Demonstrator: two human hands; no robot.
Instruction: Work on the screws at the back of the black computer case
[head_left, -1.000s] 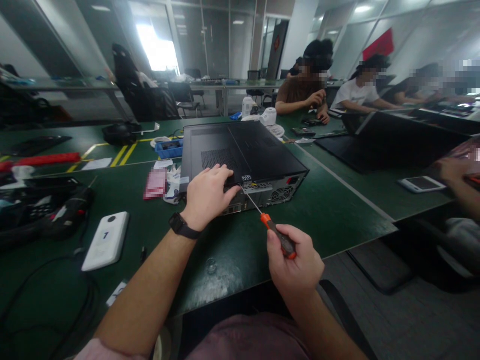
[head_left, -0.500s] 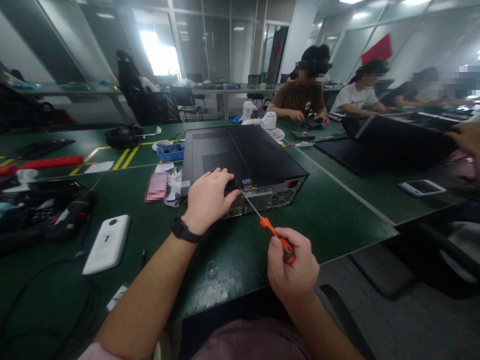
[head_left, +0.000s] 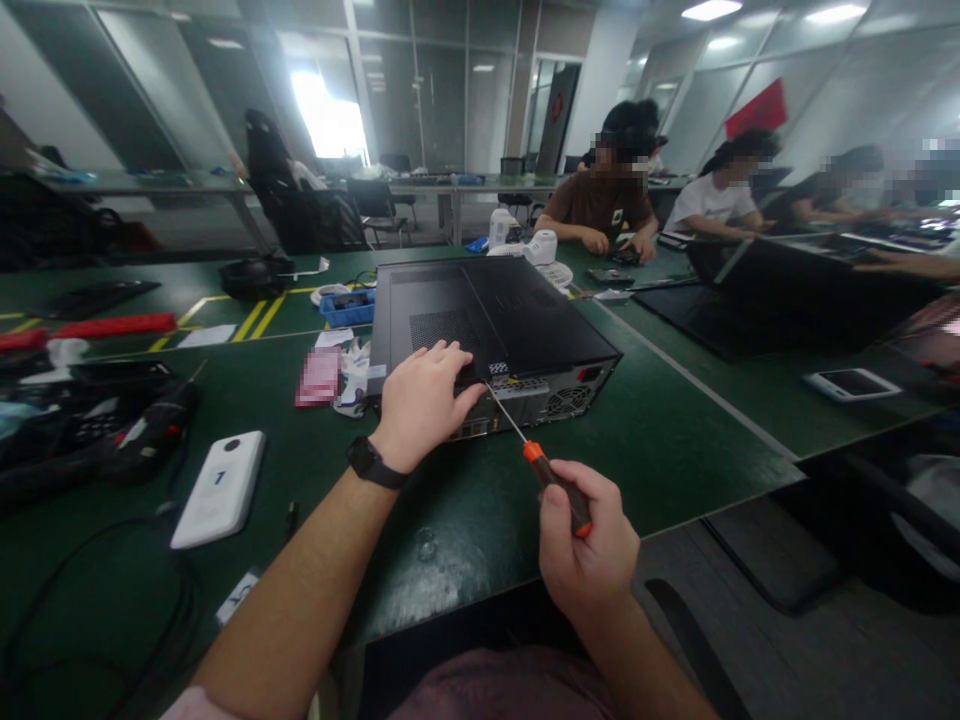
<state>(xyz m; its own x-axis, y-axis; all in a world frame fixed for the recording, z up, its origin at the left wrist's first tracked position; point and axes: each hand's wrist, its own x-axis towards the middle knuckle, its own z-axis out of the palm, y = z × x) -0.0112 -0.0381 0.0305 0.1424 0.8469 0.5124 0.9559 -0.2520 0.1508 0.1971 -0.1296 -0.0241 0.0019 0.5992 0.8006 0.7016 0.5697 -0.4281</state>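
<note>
Lying on desk (head_left: 690, 440): computer case (head_left: 517, 305), apparently steadied by left hand (head_left: 421, 402), thumb spread from fingers. Screwdriver (head_left: 535, 460): pinched by fingers of right hand (head_left: 592, 545), seemingly for careful aim.

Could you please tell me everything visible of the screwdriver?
The screwdriver has a dark handle with orange at both ends and a thin, metallic-looking shaft. The right hand's grip wraps the handle. The screwdriver slants away and leftward, tip at the near top edge of the black computer case; the tip's shape is unclear.
</note>
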